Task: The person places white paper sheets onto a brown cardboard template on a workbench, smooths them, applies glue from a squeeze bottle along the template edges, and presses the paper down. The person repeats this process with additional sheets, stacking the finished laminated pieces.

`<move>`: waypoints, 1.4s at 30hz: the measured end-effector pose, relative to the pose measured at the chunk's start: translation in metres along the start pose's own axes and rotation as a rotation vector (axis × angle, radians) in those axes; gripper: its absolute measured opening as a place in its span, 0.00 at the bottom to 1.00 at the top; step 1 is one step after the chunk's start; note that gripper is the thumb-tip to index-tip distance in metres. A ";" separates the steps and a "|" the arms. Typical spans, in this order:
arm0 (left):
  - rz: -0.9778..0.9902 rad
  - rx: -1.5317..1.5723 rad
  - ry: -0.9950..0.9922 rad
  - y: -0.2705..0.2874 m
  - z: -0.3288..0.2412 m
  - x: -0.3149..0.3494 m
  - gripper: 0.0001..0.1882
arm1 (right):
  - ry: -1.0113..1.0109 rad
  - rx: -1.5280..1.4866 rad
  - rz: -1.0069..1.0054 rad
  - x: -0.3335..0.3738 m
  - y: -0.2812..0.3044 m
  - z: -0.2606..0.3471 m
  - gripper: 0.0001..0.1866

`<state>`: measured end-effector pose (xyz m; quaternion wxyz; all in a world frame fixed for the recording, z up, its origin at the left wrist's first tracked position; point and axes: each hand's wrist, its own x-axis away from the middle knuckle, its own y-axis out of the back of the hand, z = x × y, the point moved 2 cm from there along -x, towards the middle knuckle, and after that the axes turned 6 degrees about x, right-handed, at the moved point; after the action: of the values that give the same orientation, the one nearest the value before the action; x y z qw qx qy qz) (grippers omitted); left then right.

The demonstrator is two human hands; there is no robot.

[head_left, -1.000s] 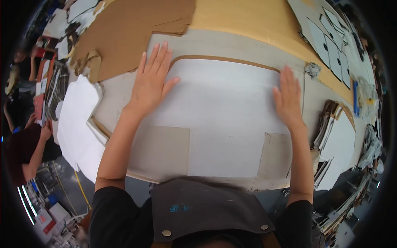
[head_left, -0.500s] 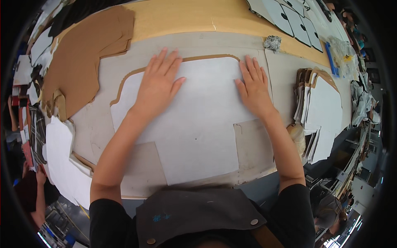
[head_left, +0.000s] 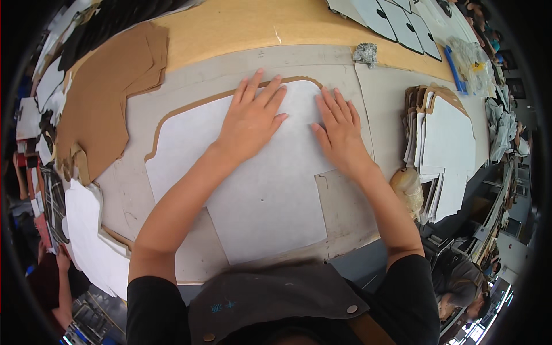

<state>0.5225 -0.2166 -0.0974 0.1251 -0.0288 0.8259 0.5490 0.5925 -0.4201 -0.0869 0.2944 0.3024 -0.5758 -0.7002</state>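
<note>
While both the left hand (head_left: 251, 121) and right hand (head_left: 340, 131) lie flat with fingers spread on the white sheet (head_left: 259, 190) at frame centre, it looks thin, light, floppy, best lifted by 2 edges.

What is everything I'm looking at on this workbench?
white sheet: one, white, flat mid-table under both hands, atop a brown template.
brown template: one, brown, edge showing around the sheet's upper rim.
cardboard piece: one, brown, upper left of table.
pattern stack: one pile, white and brown, right of table.
foil ball: one, silver, top centre-right.
white pieces: several, white, lower left edge.
grey panels: several, pale grey, top right.
blue tool: one, blue, far right top.
table: one, tan.
left hand: flat, palm down on the sheet.
right hand: flat on the sheet beside it.
</note>
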 end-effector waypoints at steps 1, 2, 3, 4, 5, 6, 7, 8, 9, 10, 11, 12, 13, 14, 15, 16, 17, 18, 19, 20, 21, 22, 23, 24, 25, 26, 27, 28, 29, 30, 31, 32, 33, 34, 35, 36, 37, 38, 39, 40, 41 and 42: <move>-0.002 -0.010 0.016 0.001 0.001 0.002 0.26 | -0.001 -0.011 0.001 0.001 0.000 0.002 0.29; -0.004 -0.008 0.033 0.002 0.003 0.004 0.26 | -0.002 -0.021 -0.005 0.002 0.000 0.003 0.29; -0.004 -0.008 0.049 0.004 0.005 0.008 0.26 | -0.002 -0.032 -0.010 0.002 0.000 0.005 0.29; -0.004 -0.007 0.065 0.006 0.007 0.011 0.26 | -0.002 -0.042 -0.015 0.003 0.000 0.006 0.28; -0.002 -0.009 0.079 0.010 0.008 0.015 0.26 | -0.003 -0.044 -0.020 0.003 0.000 0.007 0.28; 0.002 -0.017 0.095 0.013 0.011 0.020 0.26 | -0.004 -0.045 -0.025 0.002 -0.001 0.008 0.28; 0.005 -0.026 0.111 0.016 0.014 0.025 0.27 | -0.004 -0.047 -0.030 0.002 -0.001 0.008 0.28; 0.011 -0.042 0.132 0.020 0.018 0.032 0.27 | 0.000 -0.053 -0.027 0.002 0.000 0.009 0.28; 0.016 -0.057 0.152 0.023 0.023 0.039 0.27 | 0.005 -0.060 -0.025 0.002 0.002 0.010 0.28; 0.004 -0.077 0.163 0.027 0.027 0.045 0.27 | 0.009 -0.066 -0.022 0.002 0.003 0.010 0.29; -0.008 -0.097 0.173 0.029 0.031 0.052 0.27 | 0.012 -0.062 -0.018 0.002 0.003 0.010 0.29; -0.021 -0.117 0.183 0.032 0.035 0.059 0.27 | 0.015 -0.059 -0.014 0.003 0.003 0.010 0.29; -0.022 -0.137 0.196 0.035 0.039 0.065 0.27 | 0.017 -0.055 -0.010 0.003 0.003 0.010 0.29; -0.027 -0.154 0.207 0.038 0.043 0.069 0.28 | 0.022 -0.037 -0.014 0.003 0.002 0.010 0.30; -0.031 -0.171 0.218 0.040 0.046 0.073 0.28 | 0.027 -0.018 -0.018 0.004 0.001 0.010 0.30; -0.031 -0.178 0.226 0.043 0.048 0.077 0.28 | 0.030 0.000 -0.022 0.006 -0.001 0.010 0.30; -0.036 -0.181 0.231 0.044 0.049 0.078 0.28 | 0.032 0.003 -0.014 0.008 -0.004 0.009 0.30; -0.038 -0.183 0.227 0.044 0.048 0.076 0.28 | 0.035 0.002 -0.021 0.009 -0.005 0.010 0.31; -0.036 -0.184 0.224 0.044 0.046 0.076 0.29 | 0.037 -0.001 -0.026 0.011 -0.006 0.011 0.31; -0.031 -0.184 0.216 0.044 0.044 0.074 0.29 | 0.043 -0.010 -0.045 0.010 -0.007 0.017 0.31; -0.030 -0.168 0.196 0.043 0.042 0.069 0.29 | 0.045 -0.014 -0.047 0.009 -0.006 0.020 0.31; -0.029 -0.150 0.175 0.041 0.039 0.063 0.29 | 0.045 -0.018 -0.048 0.009 -0.006 0.021 0.31; -0.032 -0.118 0.147 0.038 0.033 0.057 0.28 | 0.046 -0.025 -0.050 0.011 -0.005 0.023 0.31; -0.037 -0.089 0.110 0.035 0.025 0.048 0.28 | 0.048 -0.023 -0.038 0.013 -0.003 0.023 0.31; -0.040 -0.058 0.069 0.031 0.017 0.038 0.28 | 0.048 -0.021 -0.026 0.016 0.001 0.023 0.32; -0.045 -0.033 0.028 0.026 0.008 0.026 0.27 | 0.053 -0.024 -0.013 0.019 0.005 0.024 0.32; -0.046 -0.006 -0.007 0.022 0.001 0.017 0.27 | 0.013 0.024 -0.007 0.025 0.014 0.022 0.32; -0.047 0.022 -0.044 0.017 -0.007 0.007 0.26 | -0.029 0.073 0.000 0.034 0.029 0.017 0.32; -0.046 0.059 -0.083 0.010 -0.015 -0.005 0.25 | -0.074 0.124 0.009 0.046 0.044 0.009 0.33; -0.044 0.083 -0.113 0.004 -0.020 -0.013 0.24 | -0.137 0.159 -0.024 0.064 0.058 -0.006 0.34; -0.038 0.088 -0.138 -0.002 -0.025 -0.022 0.24 | -0.213 0.150 -0.043 0.081 0.074 -0.018 0.35; -0.033 0.114 -0.175 -0.008 -0.032 -0.032 0.23 | -0.303 0.156 -0.054 0.101 0.096 -0.028 0.37; -0.024 0.111 -0.207 -0.013 -0.037 -0.039 0.23 | -0.366 0.135 -0.051 0.120 0.098 -0.036 0.38; -0.016 0.116 -0.226 -0.019 -0.040 -0.044 0.22 | -0.433 0.129 -0.036 0.139 0.105 -0.042 0.39; -0.006 0.121 -0.251 -0.024 -0.044 -0.048 0.21 | -0.474 0.166 -0.004 0.156 0.104 -0.046 0.39; 0.002 0.124 -0.273 -0.028 -0.047 -0.051 0.21 | -0.491 0.189 0.016 0.166 0.101 -0.050 0.40; 0.006 0.124 -0.273 -0.031 -0.048 -0.051 0.20 | -0.506 0.213 0.037 0.172 0.101 -0.051 0.41; 0.013 0.120 -0.277 -0.033 -0.049 -0.053 0.19 | -0.501 0.220 0.042 0.174 0.100 -0.050 0.42; 0.018 0.115 -0.279 -0.034 -0.050 -0.053 0.19 | -0.504 0.195 0.050 0.175 0.101 -0.049 0.42; 0.004 0.119 -0.290 -0.035 -0.051 -0.053 0.18 | -0.505 0.170 0.057 0.175 0.103 -0.048 0.42; -0.009 0.115 -0.296 -0.034 -0.050 -0.051 0.18 | -0.508 0.107 0.065 0.173 0.110 -0.047 0.42; -0.023 0.113 -0.305 -0.033 -0.049 -0.050 0.17 | -0.507 -0.008 0.034 0.169 0.119 -0.046 0.42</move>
<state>0.5688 -0.2794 -0.0974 0.2567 0.0527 0.8265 0.4982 0.5260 -0.5971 0.0089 0.1536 0.1065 -0.6336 -0.7508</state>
